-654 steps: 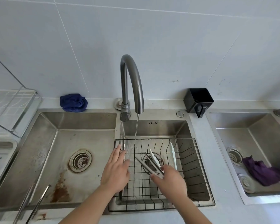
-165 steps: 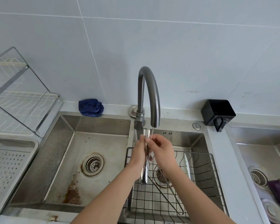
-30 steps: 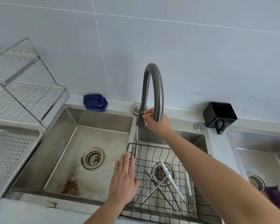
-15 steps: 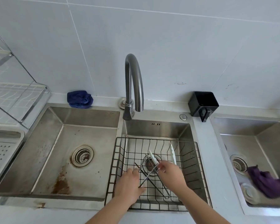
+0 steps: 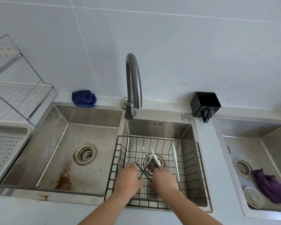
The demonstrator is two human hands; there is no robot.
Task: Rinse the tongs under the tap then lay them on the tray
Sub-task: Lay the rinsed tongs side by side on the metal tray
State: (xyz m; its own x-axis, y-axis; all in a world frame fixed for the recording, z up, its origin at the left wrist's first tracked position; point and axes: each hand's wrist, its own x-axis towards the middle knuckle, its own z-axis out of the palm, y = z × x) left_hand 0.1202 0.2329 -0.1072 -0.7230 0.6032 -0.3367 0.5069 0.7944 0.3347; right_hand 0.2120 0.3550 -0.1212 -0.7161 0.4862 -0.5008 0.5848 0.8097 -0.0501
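Note:
Several tongs lie in the black wire basket (image 5: 199, 161) set in the middle sink. My left hand (image 5: 128, 178) is closed on the metal tongs (image 5: 140, 155), whose two arms spread up and away from it. To the right of it, my right hand (image 5: 165, 178) is closed on the white-tipped tongs (image 5: 155, 159); their second white arm (image 5: 175, 161) runs along the basket's right side. Dark thin tongs (image 5: 147, 174) cross between my hands. No water runs from the tap (image 5: 134, 82) above the basket. The perforated tray (image 5: 5, 153) sits at the far left.
A stained steel sink (image 5: 63, 143) lies left of the basket. Above the tray stands a wire dish rack (image 5: 21, 93). A blue cloth (image 5: 83, 98) and a black holder (image 5: 204, 104) sit on the back ledge. The right sink (image 5: 253, 143) holds a purple cloth (image 5: 269, 185).
My right hand left the tap handle and dropped into the basket. My left hand moved from the basket's edge onto the metal tongs. The view shifted right and down.

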